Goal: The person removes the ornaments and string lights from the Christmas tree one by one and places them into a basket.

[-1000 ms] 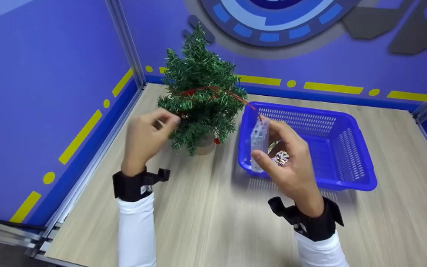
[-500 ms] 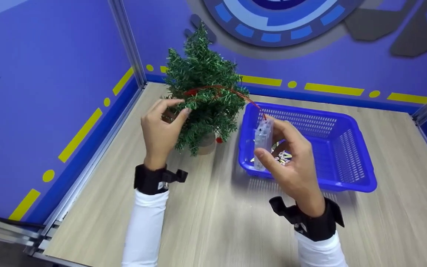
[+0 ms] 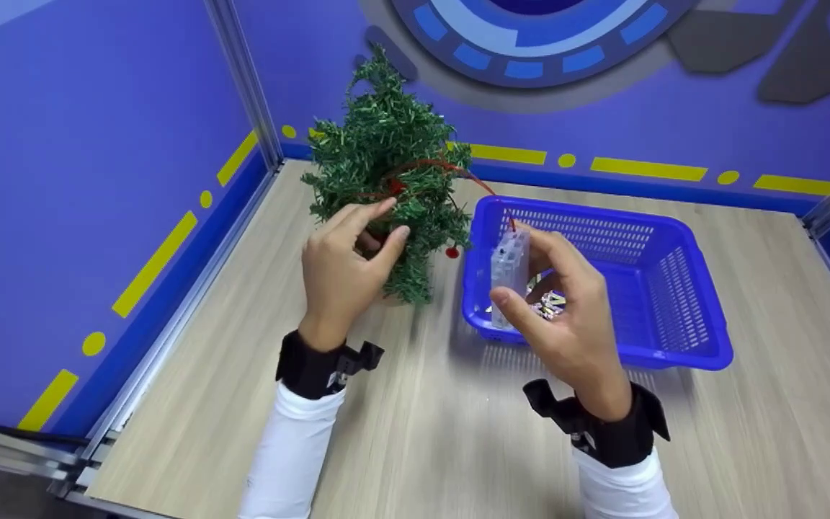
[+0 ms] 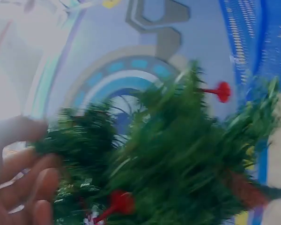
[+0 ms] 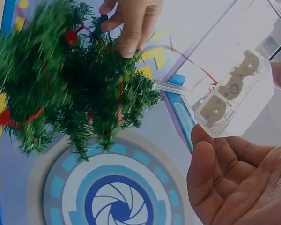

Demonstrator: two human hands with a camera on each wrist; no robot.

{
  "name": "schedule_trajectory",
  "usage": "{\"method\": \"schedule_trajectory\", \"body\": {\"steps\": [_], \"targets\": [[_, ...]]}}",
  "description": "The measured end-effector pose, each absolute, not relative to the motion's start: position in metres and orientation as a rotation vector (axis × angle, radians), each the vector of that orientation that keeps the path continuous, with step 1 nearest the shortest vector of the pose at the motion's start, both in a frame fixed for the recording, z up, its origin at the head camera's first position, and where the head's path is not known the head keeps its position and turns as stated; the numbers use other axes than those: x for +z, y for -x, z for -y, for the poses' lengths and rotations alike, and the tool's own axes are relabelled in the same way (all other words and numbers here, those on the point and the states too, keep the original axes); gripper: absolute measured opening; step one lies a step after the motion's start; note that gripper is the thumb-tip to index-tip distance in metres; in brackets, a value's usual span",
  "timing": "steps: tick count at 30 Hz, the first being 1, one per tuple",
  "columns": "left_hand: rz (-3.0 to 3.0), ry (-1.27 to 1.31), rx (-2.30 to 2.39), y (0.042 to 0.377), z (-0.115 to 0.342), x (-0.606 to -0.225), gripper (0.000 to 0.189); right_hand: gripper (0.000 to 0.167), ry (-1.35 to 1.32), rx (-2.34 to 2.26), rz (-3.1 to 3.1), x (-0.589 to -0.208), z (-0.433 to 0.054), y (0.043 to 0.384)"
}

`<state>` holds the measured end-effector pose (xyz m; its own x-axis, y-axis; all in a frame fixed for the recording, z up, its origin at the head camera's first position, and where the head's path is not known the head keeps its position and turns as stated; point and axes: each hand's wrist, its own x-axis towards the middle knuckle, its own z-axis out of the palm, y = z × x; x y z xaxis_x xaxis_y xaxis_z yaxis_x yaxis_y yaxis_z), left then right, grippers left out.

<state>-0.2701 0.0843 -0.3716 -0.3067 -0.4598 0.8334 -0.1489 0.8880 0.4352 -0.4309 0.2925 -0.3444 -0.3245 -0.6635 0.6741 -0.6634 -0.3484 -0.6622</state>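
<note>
A small green artificial Christmas tree [image 3: 393,137] with red ball ornaments [image 3: 452,252] leans slightly on the table. My left hand [image 3: 343,263] is at its lower front branches, thumb and curled fingers about a branch; the fingertips are partly hidden by needles. In the left wrist view the tree is motion-blurred beside the fingers [image 4: 44,183]. My right hand [image 3: 566,310] grips a clear plastic battery box [image 3: 509,270] between thumb and fingers, over the basket's near left corner. Red wire [image 3: 451,167] runs from the box's top across to the tree's middle.
A blue perforated plastic basket [image 3: 710,317] stands right of the tree, with shiny pieces [image 3: 548,304] partly hidden behind my right hand. Blue printed panels [image 3: 112,144] wall the wooden table [image 3: 422,432] at the left and back.
My left hand has moved right and in against the tree. The tree has turned and tilted, its lower red ball shifting right and up. The right hand keeps holding the battery box nearly still.
</note>
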Motion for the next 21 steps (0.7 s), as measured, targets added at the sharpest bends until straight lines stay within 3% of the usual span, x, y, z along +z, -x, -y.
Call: {"method": "schedule_trajectory", "body": {"steps": [6,15,21], "targets": [[1.717,-0.339,-0.415,0.251,-0.076,-0.361,0.014,0.055,1.851,-1.971,-1.619,-0.337,-0.303,0.428],[1.826,-0.824,-0.448,0.213,-0.019,-0.375,0.017,0.073,2.018,-2.215,-1.302,-0.33,-0.318,0.416],[1.969,-0.899,-0.529,0.205,-0.007,-0.384,0.021,0.071,2.265,-2.243,-1.058,-0.325,-0.318,0.401]]}}
